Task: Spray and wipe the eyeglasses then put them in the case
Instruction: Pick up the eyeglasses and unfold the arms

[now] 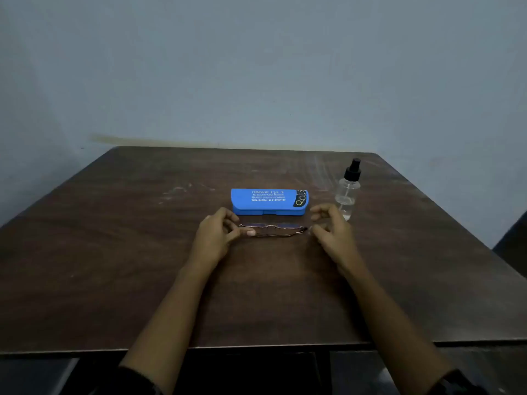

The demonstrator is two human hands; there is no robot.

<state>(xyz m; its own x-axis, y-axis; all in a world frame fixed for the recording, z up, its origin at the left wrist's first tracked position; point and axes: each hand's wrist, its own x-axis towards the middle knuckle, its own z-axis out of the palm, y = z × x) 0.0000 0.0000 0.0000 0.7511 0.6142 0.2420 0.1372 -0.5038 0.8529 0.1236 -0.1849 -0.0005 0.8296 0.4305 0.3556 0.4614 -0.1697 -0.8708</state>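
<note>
Thin-framed eyeglasses [273, 230] lie folded on the dark wooden table [114, 252], just in front of a closed blue glasses case [269, 201] with white lettering. My left hand [219, 238] is at the glasses' left end, thumb and fingers touching the frame. My right hand [330, 229] hovers at the right end, fingers curled and apart, close to the frame; contact is unclear. A clear spray bottle [348, 189] with a black nozzle stands upright behind my right hand, to the right of the case.
The table's far edge meets a plain pale blue wall [256, 67]. Its near edge runs across the bottom of the view. A dark shape [513, 243] sits past the table's right side.
</note>
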